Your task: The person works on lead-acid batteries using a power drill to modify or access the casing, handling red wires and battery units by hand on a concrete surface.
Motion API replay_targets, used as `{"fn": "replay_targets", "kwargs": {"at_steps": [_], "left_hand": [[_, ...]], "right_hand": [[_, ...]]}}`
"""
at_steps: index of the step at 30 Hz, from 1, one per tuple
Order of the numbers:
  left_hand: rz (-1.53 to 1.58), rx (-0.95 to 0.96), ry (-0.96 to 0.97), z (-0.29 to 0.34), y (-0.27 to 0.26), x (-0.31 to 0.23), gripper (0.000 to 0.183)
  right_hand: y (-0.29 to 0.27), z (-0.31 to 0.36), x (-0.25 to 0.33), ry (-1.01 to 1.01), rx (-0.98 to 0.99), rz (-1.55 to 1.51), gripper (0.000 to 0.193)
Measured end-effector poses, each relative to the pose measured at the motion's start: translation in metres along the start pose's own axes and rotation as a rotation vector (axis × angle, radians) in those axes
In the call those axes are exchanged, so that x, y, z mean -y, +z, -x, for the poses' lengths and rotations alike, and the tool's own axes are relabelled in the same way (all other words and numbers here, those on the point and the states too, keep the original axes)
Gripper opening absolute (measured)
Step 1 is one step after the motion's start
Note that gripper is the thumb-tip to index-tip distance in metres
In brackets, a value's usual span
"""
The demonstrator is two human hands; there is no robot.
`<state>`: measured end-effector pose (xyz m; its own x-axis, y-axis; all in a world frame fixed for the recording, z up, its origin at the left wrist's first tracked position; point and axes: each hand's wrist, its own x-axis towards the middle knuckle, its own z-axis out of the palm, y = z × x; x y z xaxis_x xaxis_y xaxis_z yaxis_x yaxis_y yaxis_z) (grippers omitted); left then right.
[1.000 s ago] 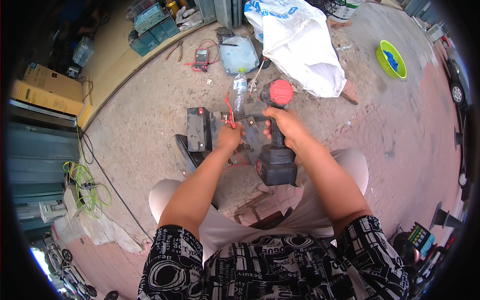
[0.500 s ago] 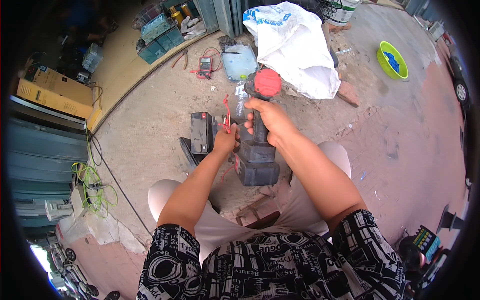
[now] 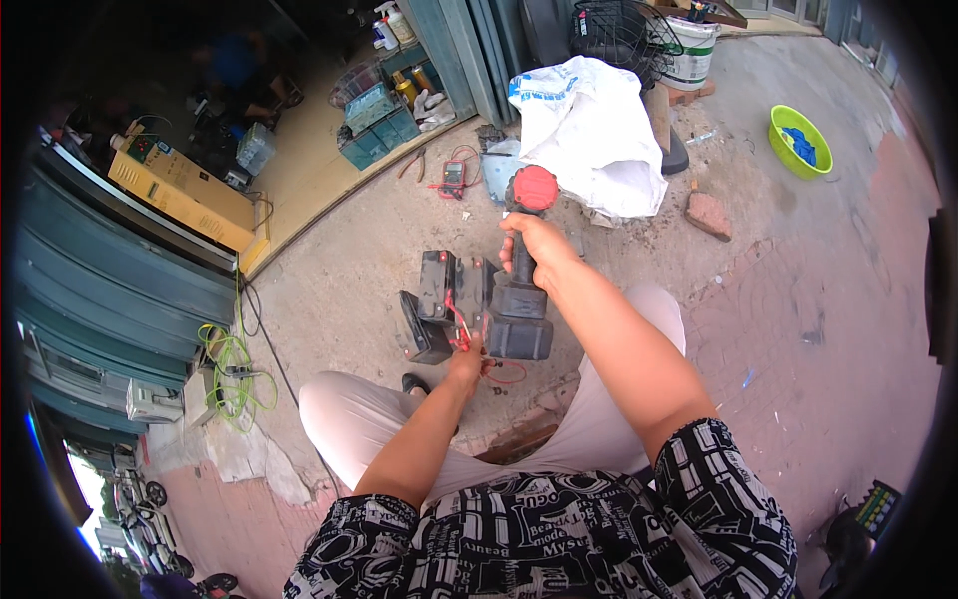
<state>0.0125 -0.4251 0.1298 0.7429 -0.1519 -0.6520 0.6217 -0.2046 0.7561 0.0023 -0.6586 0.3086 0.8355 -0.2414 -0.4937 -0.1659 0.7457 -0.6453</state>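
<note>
My right hand [image 3: 539,246] is wrapped round the grip of a cordless power tool [image 3: 521,299], black with a round red end and a black battery pack at its base. The tool is held up over the ground. Left of it, my left hand [image 3: 467,363] has its fingers pinched on red wire leads [image 3: 457,317]. Those leads lie against several black box-shaped batteries [image 3: 436,285] on the concrete; one battery [image 3: 426,327] leans at a tilt. The tool and the left hand partly cover the batteries and wires.
Ahead lie a red multimeter [image 3: 453,178], pliers [image 3: 411,165] and a white sack [image 3: 589,120]. A brick [image 3: 709,216] and a green basin [image 3: 798,142] with blue cloth are at right. Green cable [image 3: 238,369] is coiled at left. Another person [image 3: 239,75] is in the dark doorway.
My left hand has drawn back toward my body with the red leads, uncovering more of the batteries. The view has shifted. The power tool stays in my right hand and now hides the clear bottle.
</note>
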Motion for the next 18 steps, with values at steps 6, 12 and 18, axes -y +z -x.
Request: {"fn": "replay_targets", "kwargs": {"at_steps": [6,12,18], "left_hand": [[-0.525,0.007,0.012,-0.021,-0.011,0.005,0.022],[-0.94,-0.05,0.309,-0.009,0.003,0.005,0.062],[-0.835,-0.215,0.454,0.012,0.016,-0.005,0.054]], "right_hand": [[0.007,-0.009,-0.009,0.066,0.001,0.006,0.018],[0.008,-0.01,-0.013,0.035,0.001,0.12,0.016],[0.018,0.011,-0.009,0.073,-0.005,0.162,0.016]]}}
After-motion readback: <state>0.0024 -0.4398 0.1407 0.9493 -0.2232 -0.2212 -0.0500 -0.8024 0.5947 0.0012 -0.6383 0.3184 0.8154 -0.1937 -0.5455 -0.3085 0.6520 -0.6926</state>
